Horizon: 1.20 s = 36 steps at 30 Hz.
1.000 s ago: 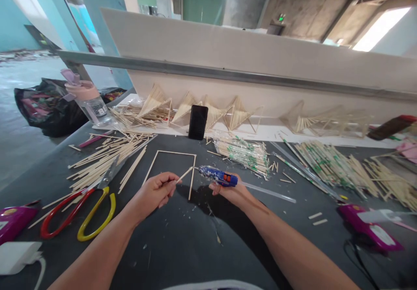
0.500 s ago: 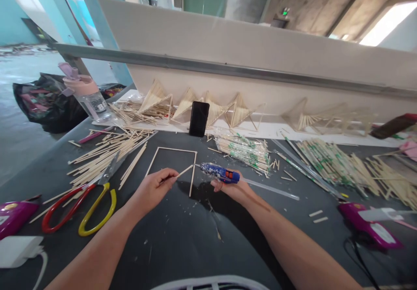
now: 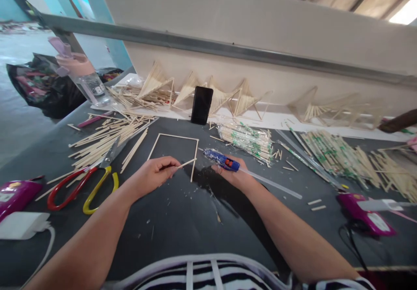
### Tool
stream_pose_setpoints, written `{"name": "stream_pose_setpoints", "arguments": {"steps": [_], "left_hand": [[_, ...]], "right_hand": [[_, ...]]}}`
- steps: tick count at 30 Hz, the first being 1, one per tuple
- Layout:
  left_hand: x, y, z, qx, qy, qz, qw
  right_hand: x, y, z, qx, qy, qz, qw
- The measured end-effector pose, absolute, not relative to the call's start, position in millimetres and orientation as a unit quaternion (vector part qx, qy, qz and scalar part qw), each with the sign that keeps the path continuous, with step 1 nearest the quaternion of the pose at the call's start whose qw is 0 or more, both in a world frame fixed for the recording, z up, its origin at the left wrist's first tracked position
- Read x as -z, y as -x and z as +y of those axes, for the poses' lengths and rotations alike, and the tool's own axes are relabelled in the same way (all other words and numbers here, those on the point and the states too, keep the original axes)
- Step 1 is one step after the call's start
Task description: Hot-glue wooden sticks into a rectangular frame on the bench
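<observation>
My left hand (image 3: 159, 175) pinches a thin pale wooden stick (image 3: 187, 164); my right hand (image 3: 230, 170) grips a blue glue gun (image 3: 221, 159), its nozzle just beyond the stick's tip.

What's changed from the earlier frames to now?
The glue gun and held stick parted at their tips; the stick tip is nearer the wearer. Camera tilted down. Nothing grabbed or released: left hand keeps the stick, right hand the gun. The three-sided frame unmoved.
</observation>
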<state>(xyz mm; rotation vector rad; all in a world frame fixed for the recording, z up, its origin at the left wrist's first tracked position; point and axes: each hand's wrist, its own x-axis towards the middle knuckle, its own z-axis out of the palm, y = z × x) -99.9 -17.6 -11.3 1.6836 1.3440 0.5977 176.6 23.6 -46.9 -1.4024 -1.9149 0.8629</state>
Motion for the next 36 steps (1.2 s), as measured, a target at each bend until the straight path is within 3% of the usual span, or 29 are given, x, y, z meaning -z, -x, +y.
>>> {"name": "stream_pose_setpoints", "arguments": {"steps": [8, 36], "left_hand": [[10, 122, -11, -0.133, -0.797, 0.505, 0.303], [35, 104, -7, -0.129, -0.858, 0.454, 0.203]], "right_hand": [[50, -167, 20, -0.184, 0.439, -0.832, 0.284], [55, -164, 14, -0.192, 0.423, -0.854, 0.234]]}}
